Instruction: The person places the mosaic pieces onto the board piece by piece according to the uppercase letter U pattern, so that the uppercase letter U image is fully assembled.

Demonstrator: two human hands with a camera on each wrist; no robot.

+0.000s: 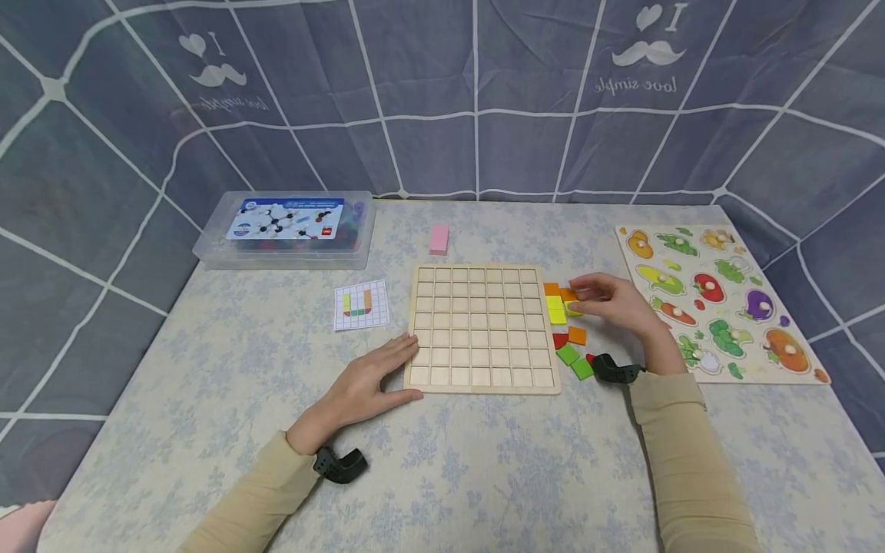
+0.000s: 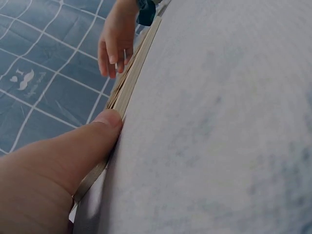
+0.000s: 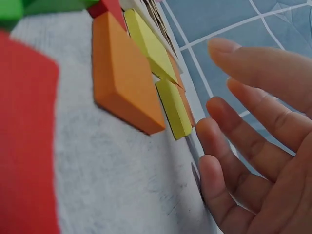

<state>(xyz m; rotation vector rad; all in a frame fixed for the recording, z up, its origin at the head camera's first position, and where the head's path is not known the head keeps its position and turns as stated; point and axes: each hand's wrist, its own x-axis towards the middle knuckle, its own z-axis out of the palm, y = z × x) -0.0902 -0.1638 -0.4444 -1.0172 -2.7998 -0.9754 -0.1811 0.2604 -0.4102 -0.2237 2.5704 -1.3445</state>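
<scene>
A wooden grid board point(image 1: 480, 330) with square cells lies in the middle of the table. My left hand point(image 1: 373, 382) rests against its left edge, fingertips on the rim; in the left wrist view the thumb point(image 2: 92, 141) presses the board's side. Beyond the right edge lie small coloured tiles: yellow tiles point(image 1: 556, 309), an orange tile point(image 1: 577, 336), green tiles point(image 1: 568, 354) and a partly hidden red piece point(image 1: 561, 340). My right hand point(image 1: 615, 307) hovers over the far yellow and orange tiles. Its fingers point(image 3: 253, 146) are loosely bent, with a gap to the thumb and nothing between them.
Left of the board lies a card point(image 1: 362, 305) printed with a coloured U shape on a grid. Behind it stands a clear plastic box point(image 1: 290, 253). A pink block point(image 1: 439, 240) sits behind the board, and a vegetable puzzle board point(image 1: 726, 307) lies at the right.
</scene>
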